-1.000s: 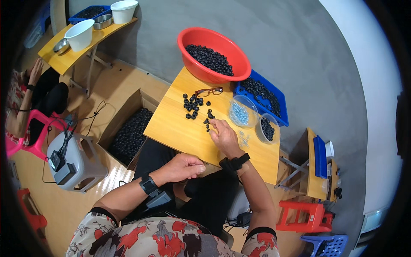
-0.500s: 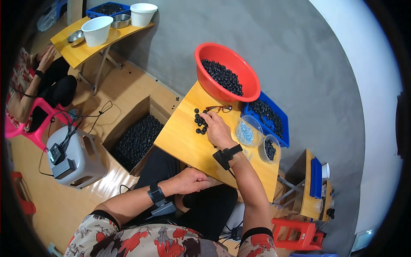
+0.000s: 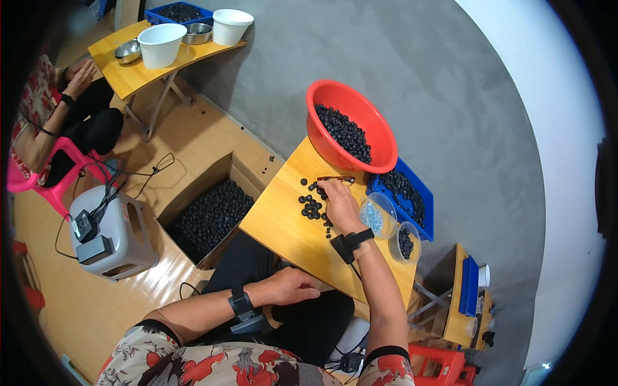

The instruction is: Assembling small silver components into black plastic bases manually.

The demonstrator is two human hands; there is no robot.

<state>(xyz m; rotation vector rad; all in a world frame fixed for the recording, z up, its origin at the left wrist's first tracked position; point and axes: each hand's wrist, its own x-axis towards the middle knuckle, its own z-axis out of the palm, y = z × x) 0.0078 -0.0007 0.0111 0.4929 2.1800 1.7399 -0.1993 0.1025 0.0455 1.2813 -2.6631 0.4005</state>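
The bare right hand (image 3: 341,207) has left the small black pieces (image 3: 327,225). It now reaches the round black beads (image 3: 311,207) near the brown-framed glasses (image 3: 346,179).

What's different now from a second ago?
The right hand moved away from the body, from the small black pieces to the larger black beads beside the glasses; its grip is unclear. The left hand stays near the table; the red basin and blue tray stay put.
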